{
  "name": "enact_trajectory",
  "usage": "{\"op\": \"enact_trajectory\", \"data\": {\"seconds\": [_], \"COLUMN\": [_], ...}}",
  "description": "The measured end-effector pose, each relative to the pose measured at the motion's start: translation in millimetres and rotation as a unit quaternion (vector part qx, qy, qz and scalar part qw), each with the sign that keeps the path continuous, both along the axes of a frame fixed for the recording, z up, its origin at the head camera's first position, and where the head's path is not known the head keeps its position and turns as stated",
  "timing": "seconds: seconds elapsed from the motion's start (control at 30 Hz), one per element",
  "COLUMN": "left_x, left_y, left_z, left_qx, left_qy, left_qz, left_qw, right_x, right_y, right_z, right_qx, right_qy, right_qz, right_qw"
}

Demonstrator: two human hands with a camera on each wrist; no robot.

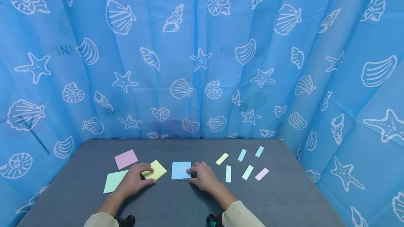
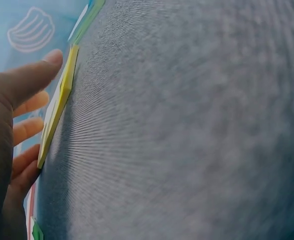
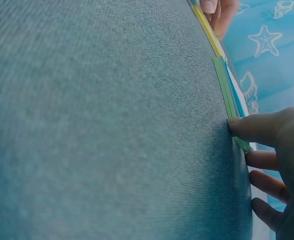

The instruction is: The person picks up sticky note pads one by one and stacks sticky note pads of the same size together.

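Note:
In the head view a yellow sticky note pad (image 1: 158, 170) lies turned on the table at centre left. My left hand (image 1: 136, 180) is at its left side, fingers spread over the pad; the left wrist view shows the thumb raised off the table. Right of it lies a light blue sticky note pad (image 1: 181, 170), with a green layer (image 3: 225, 90) under the blue in the right wrist view. My right hand (image 1: 203, 177) holds this stack at its right edge, thumb against the near corner and index finger on the edge. The other right fingertips are partly hidden in the head view.
A pink pad (image 1: 126, 159) and a light green pad (image 1: 114, 181), partly behind my left hand, lie on the left. Several narrow note strips, including a yellow one (image 1: 222, 159) and a pink one (image 1: 262, 174), are spread on the right. A blue shell-print curtain (image 1: 202, 104) borders the grey table (image 1: 176, 209).

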State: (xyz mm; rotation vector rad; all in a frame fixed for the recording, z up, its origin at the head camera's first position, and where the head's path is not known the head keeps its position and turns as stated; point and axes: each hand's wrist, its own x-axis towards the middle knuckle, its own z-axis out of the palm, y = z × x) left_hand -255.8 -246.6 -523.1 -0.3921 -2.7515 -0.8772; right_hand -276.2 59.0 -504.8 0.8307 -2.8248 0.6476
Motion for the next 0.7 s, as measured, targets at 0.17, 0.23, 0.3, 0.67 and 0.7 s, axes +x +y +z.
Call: {"op": "enact_trajectory", "data": {"seconds": [0.17,0.23,0.3,0.67,0.7], "left_x": [0.4,0.2,0.1,4.9,5.5], "left_y": [1.4,1.0,0.2,-0.9,-0.4], "left_z": [0.3,1.2,2.2,5.7,5.3], "left_qx": [-0.037,-0.069,-0.098,-0.136,-0.131], "left_qy": [0.005,0.008,0.007,-0.031,-0.034], "left_qz": [0.027,0.046,0.066,0.132,0.135], "left_qw": [0.9989,0.9965,0.9930,0.9814,0.9815], "right_x": [1.0,1.4,1.7,1.8,2.1], "right_y": [-0.4,-0.3,-0.3,0.2,0.1], "right_z": [0.0,0.1,0.1,1.4,1.2], "right_qx": [0.000,-0.001,-0.002,-0.001,-0.001], "right_qy": [-0.001,0.000,0.000,-0.008,-0.008], "right_qz": [-0.003,-0.003,-0.004,-0.007,-0.007], "right_qw": [1.000,1.000,1.000,1.000,1.000]}}
